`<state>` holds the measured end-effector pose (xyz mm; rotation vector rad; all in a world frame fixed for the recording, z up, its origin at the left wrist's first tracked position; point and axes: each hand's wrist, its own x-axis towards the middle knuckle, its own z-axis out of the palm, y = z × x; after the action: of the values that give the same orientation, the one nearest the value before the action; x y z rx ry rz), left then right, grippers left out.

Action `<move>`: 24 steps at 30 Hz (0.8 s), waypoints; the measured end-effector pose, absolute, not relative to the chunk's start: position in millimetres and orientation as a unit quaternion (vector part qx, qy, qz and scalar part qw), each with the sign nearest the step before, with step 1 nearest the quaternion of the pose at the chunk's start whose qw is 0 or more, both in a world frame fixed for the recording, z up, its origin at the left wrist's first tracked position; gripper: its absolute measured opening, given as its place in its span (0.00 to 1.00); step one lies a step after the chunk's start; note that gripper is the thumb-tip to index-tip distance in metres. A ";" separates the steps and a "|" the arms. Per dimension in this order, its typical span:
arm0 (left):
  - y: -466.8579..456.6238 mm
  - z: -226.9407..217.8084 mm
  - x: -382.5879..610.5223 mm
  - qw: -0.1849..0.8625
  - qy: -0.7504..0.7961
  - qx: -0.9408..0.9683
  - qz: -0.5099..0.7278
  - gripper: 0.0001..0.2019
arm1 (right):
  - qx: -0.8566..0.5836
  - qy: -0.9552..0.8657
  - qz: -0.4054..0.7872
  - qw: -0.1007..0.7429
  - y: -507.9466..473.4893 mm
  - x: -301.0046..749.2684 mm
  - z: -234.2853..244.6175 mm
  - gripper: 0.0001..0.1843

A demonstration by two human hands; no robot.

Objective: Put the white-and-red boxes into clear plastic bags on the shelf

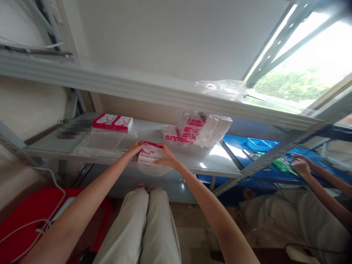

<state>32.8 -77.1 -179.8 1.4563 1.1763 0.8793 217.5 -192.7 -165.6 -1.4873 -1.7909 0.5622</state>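
Note:
Between my two hands is a small pink-and-white box [150,153] at the front edge of the grey shelf [192,157]. My left hand [135,148] grips its left side, fingers on the far corner. Around its right side my right hand [168,157] is closed, with the thumb across the printed face. A clear plastic bag [155,169] lies under the box and hangs over the shelf edge. Two similar pink-and-white boxes [112,122] lie side by side at the back left. Flattened clear plastic bags [100,142] spread in front of them.
Plastic-wrapped boxes [196,128] are stacked on the shelf to the right. An upper shelf beam [137,93] crosses above my hands. At right, another person's hands [301,165] work by a blue tray [258,144]. A red stool [33,205] and white cable [56,181] are at left.

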 end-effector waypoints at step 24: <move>-105.0 -190.5 21.2 0.437 0.464 0.715 0.288 0.32 | -0.697 -0.407 0.407 0.428 -229.0 247.3 -148.8 0.10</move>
<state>21.2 -105.0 -190.5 1.7779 1.1536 0.7166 247.3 -229.0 -148.8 -1.7417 -1.0160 1.0153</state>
